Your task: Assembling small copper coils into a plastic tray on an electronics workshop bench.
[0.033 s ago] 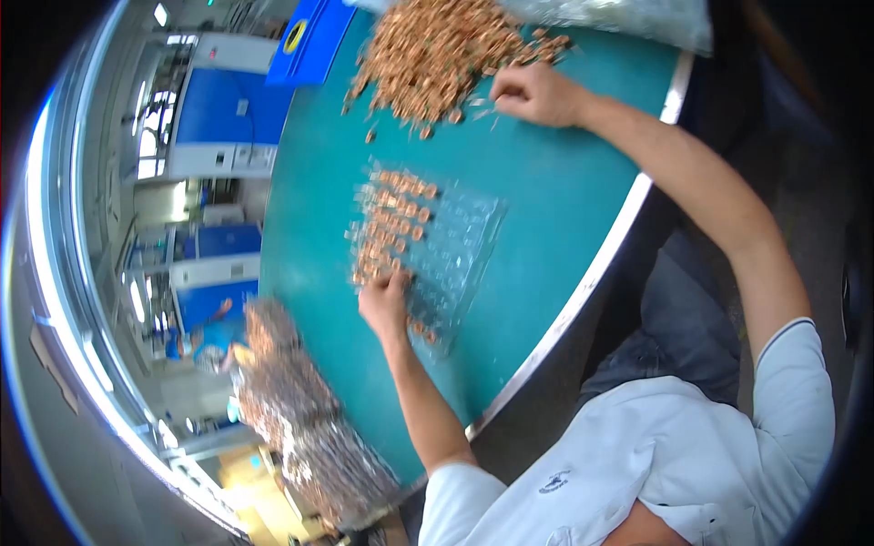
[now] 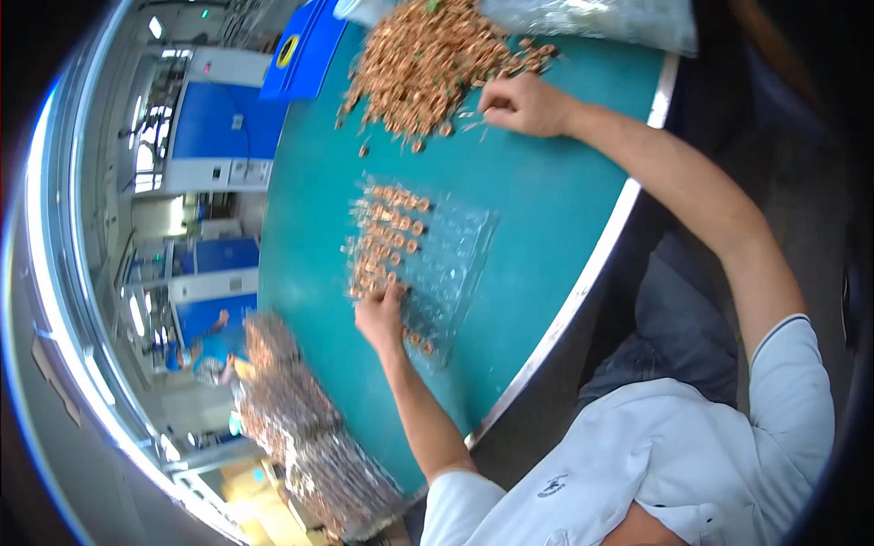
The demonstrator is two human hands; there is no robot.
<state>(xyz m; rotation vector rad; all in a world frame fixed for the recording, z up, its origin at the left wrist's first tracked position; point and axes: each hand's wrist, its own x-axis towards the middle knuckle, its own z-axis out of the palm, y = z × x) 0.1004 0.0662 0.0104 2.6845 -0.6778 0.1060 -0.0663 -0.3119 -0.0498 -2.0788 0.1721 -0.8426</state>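
A clear plastic tray (image 2: 462, 264) lies on the green table, its left part filled with rows of small copper-coloured coils (image 2: 393, 219) with thin wire leads. My left hand (image 2: 380, 316) is over the tray's lower left, thumb and fingers pinched at a small copper-coloured coil among the pockets. A large heap of the same coils (image 2: 423, 68) spreads over the far end of the table. Beside the heap's right edge, my right hand (image 2: 526, 106) is closed, fingers curled in; what they hold, if anything, is hidden. A few thin loose leads lie next to it.
Stacked trays of coils in clear wrap (image 2: 319, 446) stand at the table's lower left. A blue bin (image 2: 305, 55) and a clear plastic bag (image 2: 601, 23) border the heap. The table's pale edge (image 2: 583, 282) curves in front of me. Another person (image 2: 212, 350) works beyond the left side.
The whole view has shifted slightly, so table and tray appear a little lower and further left. Both hands keep nearly the same places, at the tray and beside the heap.
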